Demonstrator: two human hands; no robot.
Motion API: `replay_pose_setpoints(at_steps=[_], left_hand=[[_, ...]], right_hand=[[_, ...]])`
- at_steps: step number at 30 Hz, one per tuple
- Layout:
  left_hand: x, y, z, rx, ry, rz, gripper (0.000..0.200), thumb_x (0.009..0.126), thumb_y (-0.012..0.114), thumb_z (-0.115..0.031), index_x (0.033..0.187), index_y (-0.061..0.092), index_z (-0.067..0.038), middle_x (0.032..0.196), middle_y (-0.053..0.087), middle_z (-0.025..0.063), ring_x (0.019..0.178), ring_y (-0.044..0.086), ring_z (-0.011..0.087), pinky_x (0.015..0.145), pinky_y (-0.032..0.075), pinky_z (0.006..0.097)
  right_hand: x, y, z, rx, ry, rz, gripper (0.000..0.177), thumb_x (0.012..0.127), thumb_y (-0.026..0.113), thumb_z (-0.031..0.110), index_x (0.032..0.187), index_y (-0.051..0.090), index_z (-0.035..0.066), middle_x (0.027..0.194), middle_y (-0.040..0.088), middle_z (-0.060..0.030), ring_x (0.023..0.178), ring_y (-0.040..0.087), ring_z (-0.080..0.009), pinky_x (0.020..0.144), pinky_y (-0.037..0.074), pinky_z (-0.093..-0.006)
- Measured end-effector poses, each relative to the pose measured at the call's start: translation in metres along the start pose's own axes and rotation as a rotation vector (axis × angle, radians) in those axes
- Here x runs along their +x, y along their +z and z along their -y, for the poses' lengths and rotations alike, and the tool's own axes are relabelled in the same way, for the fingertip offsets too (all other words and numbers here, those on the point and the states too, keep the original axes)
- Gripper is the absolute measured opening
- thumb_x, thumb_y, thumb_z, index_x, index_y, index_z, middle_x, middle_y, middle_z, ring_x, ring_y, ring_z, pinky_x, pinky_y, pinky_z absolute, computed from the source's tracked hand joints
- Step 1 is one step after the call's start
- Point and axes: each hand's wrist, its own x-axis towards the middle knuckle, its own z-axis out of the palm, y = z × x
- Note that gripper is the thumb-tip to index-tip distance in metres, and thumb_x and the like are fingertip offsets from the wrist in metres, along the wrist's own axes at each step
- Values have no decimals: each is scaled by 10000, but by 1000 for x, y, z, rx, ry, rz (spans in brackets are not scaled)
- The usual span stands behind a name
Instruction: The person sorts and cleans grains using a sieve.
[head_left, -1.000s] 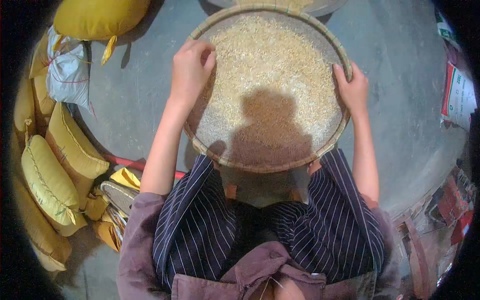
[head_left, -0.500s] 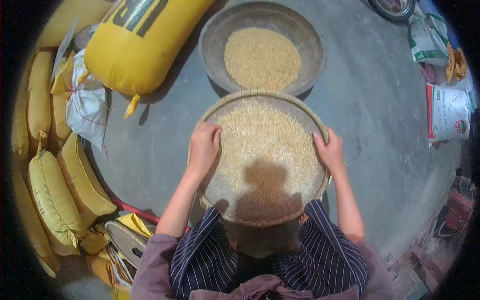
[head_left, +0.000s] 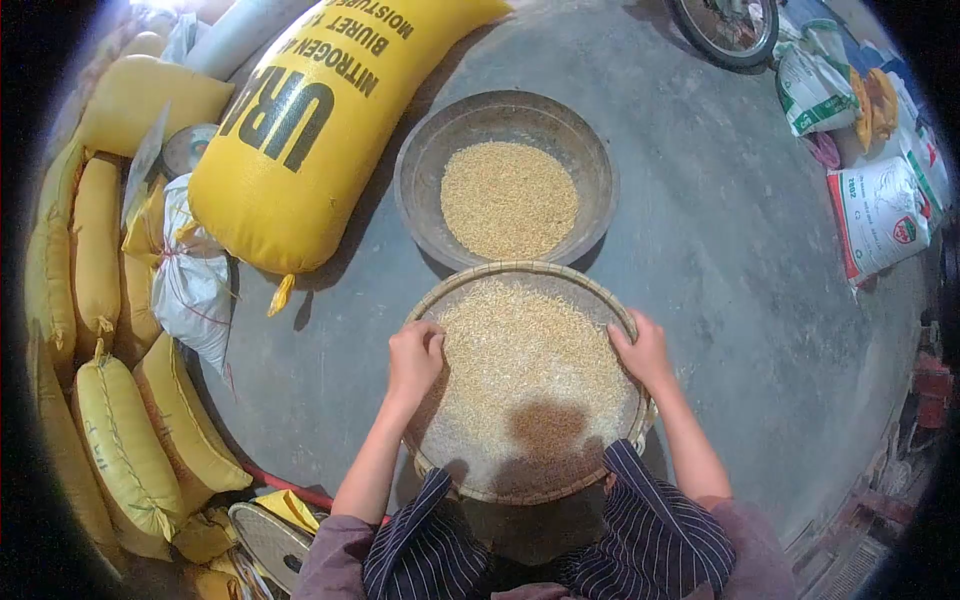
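A round woven winnowing basket [head_left: 612,293] with a bamboo rim lies in front of me, over my knees. Pale unhusked grain [head_left: 515,345] is spread across it, and a shadow falls on its near part. My left hand [head_left: 413,362] is closed on the left rim, fingers curled over the edge. On the right side, my right hand [head_left: 643,352] grips the rim with the thumb on the inside. Just beyond the basket stands a wide grey basin [head_left: 410,200] with a heap of similar grain [head_left: 510,198] in it. The basket's far rim overlaps the basin's near edge in view.
A large stuffed yellow sack [head_left: 290,180] lies at the upper left. Several yellow sacks [head_left: 120,440] and a tied white bag [head_left: 192,290] line the left side. White bags [head_left: 880,215] and a wheel [head_left: 730,30] stand at the right on the concrete floor [head_left: 760,290].
My view has tilted up, so the basin, sacks and basket all appear lower in the picture. Both hands keep their hold on the basket rim.
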Motion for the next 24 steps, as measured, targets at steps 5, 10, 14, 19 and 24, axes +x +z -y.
replay_pose_setpoints(at_steps=[5,10,14,19,24], left_hand=[[28,-16,-23,-269,-314,162,100,824,639,-35,883,685,31,772,695,109,677,655,160,641,514,304],[127,-14,-46,-754,-332,200,214,842,683,-110,999,677,35,848,676,46,766,623,109,714,507,250],[198,33,-45,-511,-94,5,292,816,706,-133,1074,675,1,1037,696,108,885,660,181,785,510,297],[197,66,-52,-118,172,-56,191,760,717,-122,941,738,-63,880,716,144,767,700,218,700,538,326],[186,83,-48,-82,37,-29,153,777,645,-93,891,734,-44,956,697,198,840,693,298,766,537,349]], right_hand=[[2,3,-4,-11,11,-13,517,844,643,390,1188,585,8,1116,621,-249,1061,579,-407,932,442,-452],[1,-2,2,15,-36,-23,495,837,648,371,1153,600,-7,1064,640,-249,1001,610,-398,887,471,-440],[0,-4,10,30,-71,-50,470,826,660,344,1133,610,-9,1036,647,-245,970,621,-395,858,487,-437],[-1,2,-2,6,-94,-104,445,808,682,301,1117,617,-13,1010,649,-249,951,623,-409,851,490,-437],[3,6,-6,42,-118,-66,442,814,679,298,1120,616,-15,1024,647,-250,959,619,-415,858,487,-437]])
